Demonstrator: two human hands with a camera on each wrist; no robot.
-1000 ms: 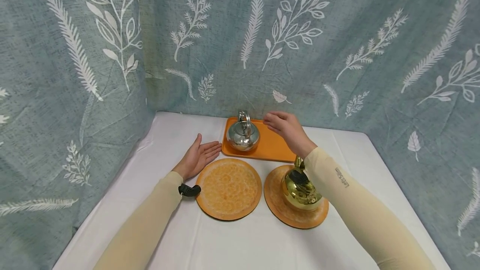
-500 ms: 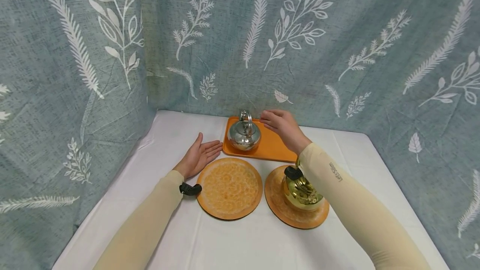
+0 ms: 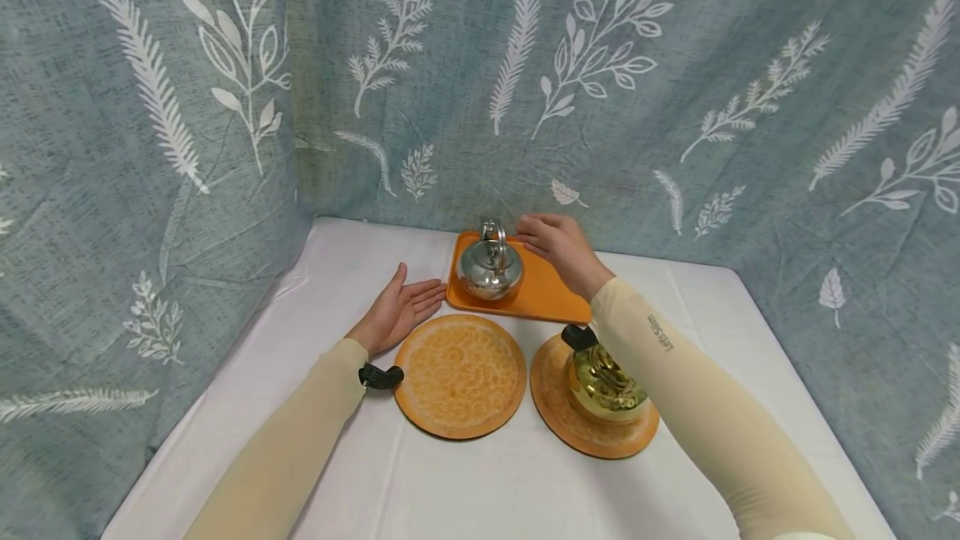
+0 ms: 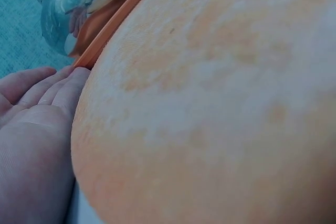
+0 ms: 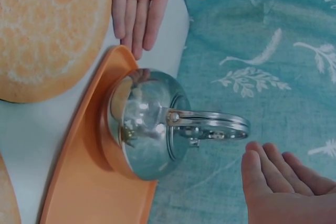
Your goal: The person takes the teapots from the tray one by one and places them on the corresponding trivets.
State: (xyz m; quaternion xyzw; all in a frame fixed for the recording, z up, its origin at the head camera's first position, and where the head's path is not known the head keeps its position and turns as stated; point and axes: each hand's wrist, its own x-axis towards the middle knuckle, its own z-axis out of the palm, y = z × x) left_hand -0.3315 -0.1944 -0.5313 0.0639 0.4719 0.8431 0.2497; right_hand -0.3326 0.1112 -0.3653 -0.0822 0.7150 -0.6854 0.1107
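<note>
Held left hand (image 3: 397,311) and right hand (image 3: 564,250) extended, empty, flanking upright silver kettle (image 3: 486,272) with handle (image 5: 220,118) arched upward, near left edge of orange tray (image 3: 551,294); had gold kettle (image 3: 603,397) partly hidden by right sleeve (image 3: 697,390).

Silver kettle (image 3: 486,280): round-bellied, mirror-polished, hand reflected in its side. Lid on; metal hoop handle (image 5: 210,115) standing up over it. Kettle upright, at the left end of an orange tray (image 3: 551,294). Tray rectangular, low raised rim, flat on the white-covered surface (image 3: 450,490). Left hand (image 3: 397,311), fingers straight, thumb apart, right at the tray's near left corner; contact hard to tell from here. Right hand (image 3: 558,244) raised over the tray, fingers near the hoop but clear of it.
</note>
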